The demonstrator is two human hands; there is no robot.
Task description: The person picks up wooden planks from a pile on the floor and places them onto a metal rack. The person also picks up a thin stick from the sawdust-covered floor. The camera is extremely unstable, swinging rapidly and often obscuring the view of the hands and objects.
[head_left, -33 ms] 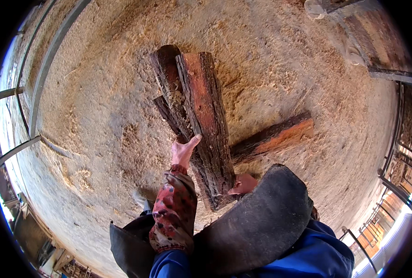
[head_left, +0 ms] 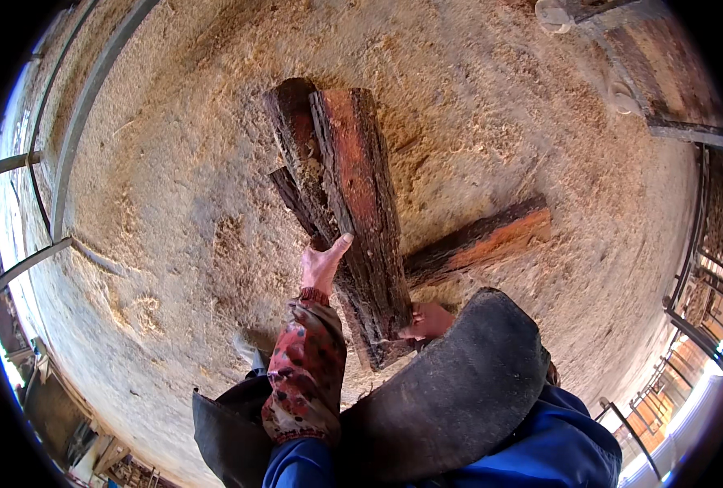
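sawdusty flr; hands on log, r pt hidden by blk cover

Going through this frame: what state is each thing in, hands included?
Left hand: thumb on the central log, fingers hidden.
Right hand: at that log's near end, partly hidden.
Central log: barked, reddish strip exposed.
Left log: partly covered by the central log.
Right log: lying aslant, orange-red face exposed.
Floor: strewn with sawdust.
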